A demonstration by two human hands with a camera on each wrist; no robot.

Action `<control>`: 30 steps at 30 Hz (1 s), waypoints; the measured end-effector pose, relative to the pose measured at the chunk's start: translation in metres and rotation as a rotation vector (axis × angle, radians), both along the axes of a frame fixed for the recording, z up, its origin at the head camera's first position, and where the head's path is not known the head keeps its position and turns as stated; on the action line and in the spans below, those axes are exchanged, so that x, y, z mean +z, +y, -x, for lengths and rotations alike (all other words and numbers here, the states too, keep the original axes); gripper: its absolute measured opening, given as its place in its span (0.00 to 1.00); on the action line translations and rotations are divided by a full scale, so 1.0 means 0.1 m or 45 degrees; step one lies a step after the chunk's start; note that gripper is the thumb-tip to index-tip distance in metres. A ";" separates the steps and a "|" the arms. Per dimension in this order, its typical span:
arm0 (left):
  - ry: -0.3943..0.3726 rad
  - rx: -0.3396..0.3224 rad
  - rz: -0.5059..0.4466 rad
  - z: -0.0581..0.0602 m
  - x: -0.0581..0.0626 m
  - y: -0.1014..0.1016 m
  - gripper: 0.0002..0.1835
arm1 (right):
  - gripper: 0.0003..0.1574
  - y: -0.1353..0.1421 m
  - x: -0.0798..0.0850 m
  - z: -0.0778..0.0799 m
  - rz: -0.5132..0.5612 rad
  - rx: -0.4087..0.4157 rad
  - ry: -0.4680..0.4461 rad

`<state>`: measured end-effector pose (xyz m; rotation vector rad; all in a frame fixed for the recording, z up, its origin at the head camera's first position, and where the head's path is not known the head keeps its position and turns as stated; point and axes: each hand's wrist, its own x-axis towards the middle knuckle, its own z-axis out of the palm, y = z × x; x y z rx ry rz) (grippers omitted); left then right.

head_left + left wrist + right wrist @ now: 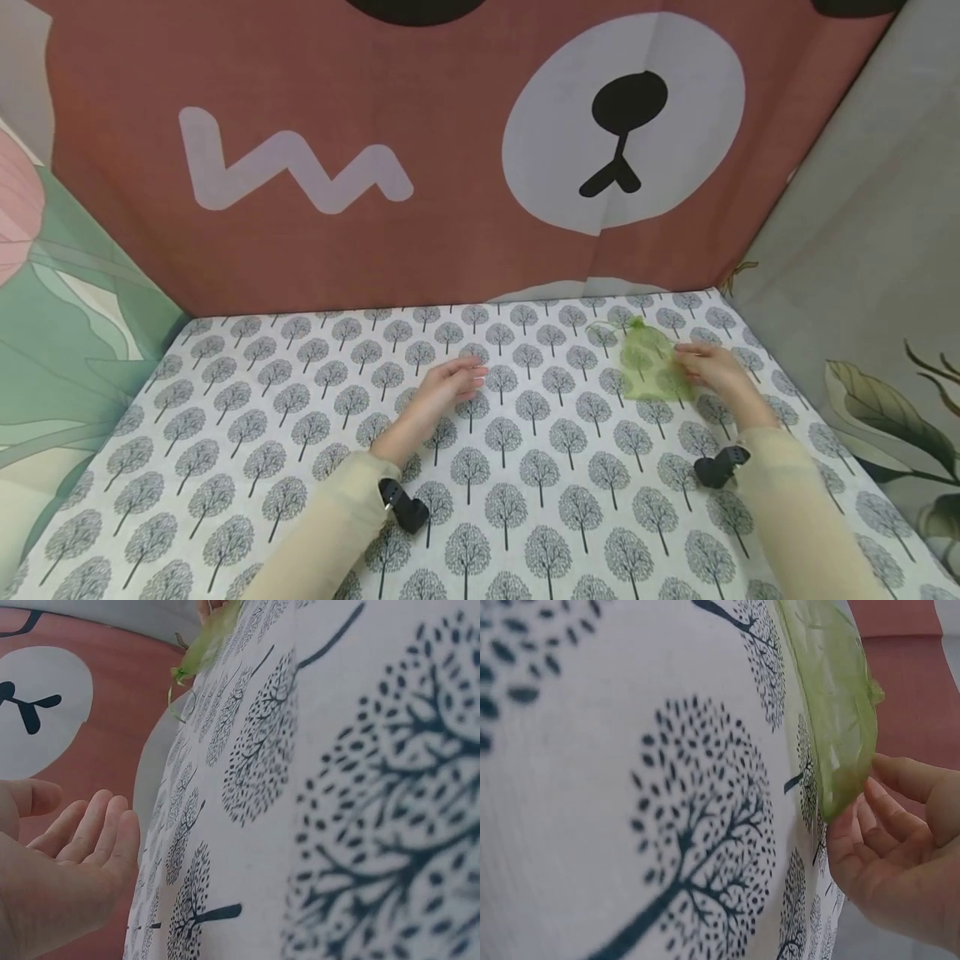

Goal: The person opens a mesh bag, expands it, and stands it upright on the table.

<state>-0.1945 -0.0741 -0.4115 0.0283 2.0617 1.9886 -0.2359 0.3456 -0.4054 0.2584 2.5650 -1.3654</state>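
A sheer yellow-green drawstring pouch (647,367) lies towards the back right of the tabletop, its gathered neck pointing to the back and its thin cord trailing left. My right hand (712,371) is at the pouch's right edge. In the right wrist view the bent fingers (862,847) and the thumb pinch the near corner of the pouch (840,720), which bulges slightly off the cloth. Left of the pouch, my left hand (447,383) hovers over the cloth, palm turned inward, fingers relaxed and holding nothing. The pouch (217,637) shows far off in the left wrist view.
A white cloth (465,467) printed with grey trees covers the table. Behind it hangs a reddish-brown curtain (450,250) with a bear's muzzle. Leaf-patterned fabric (862,292) borders the right side, and a green and pink one (67,333) the left. Each wrist carries a small black camera (405,506).
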 end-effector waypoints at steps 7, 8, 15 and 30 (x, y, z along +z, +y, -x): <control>-0.007 -0.024 -0.015 0.01 0.01 0.06 0.23 | 0.38 -0.06 0.03 -0.02 0.239 -0.012 -0.042; -0.009 -0.023 -0.014 0.01 0.01 0.07 0.22 | 0.37 -0.06 0.03 -0.02 0.291 -0.012 -0.042; -0.045 -0.012 -0.019 0.02 0.03 0.14 0.23 | 0.10 -0.13 0.08 -0.04 0.680 -0.014 -0.055; -0.110 0.007 -0.143 0.14 0.04 0.41 0.23 | 0.17 -0.48 0.20 -0.03 0.762 0.043 -0.031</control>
